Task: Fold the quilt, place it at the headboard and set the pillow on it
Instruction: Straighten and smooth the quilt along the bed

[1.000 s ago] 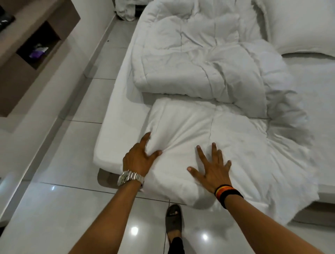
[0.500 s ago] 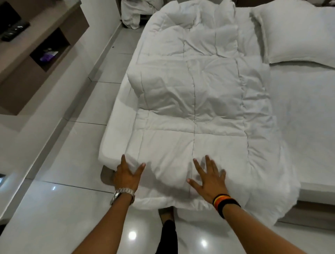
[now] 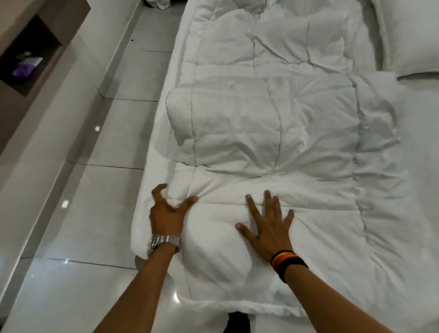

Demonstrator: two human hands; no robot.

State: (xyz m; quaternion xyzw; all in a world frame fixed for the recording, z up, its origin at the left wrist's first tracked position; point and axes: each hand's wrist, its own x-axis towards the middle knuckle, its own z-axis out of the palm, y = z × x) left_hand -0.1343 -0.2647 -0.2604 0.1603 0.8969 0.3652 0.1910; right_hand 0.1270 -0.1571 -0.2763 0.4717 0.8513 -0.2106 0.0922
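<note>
A white quilt [image 3: 268,123] lies in a long strip down the left side of the bed, with a folded-over layer in its middle and its near end hanging over the foot of the mattress. My left hand [image 3: 168,209], with a metal watch, claws into the quilt's left edge, pinching a bunch of fabric. My right hand [image 3: 268,225], with a striped wristband, lies flat with spread fingers on the quilt's near part. A white pillow [image 3: 413,35] sits at the top right, partly cut off by the frame.
The bare white mattress sheet [image 3: 422,166] spreads to the right of the quilt. Glossy tiled floor [image 3: 114,147] runs along the bed's left side. A brown wall shelf [image 3: 26,59] holds a purple item. White cloth [image 3: 158,2] lies on the floor far off.
Both hands have slid forward along the quilt. My left hand went from flat and spread to clawing a bunch of the quilt's edge. The view has moved closer over the bed.
</note>
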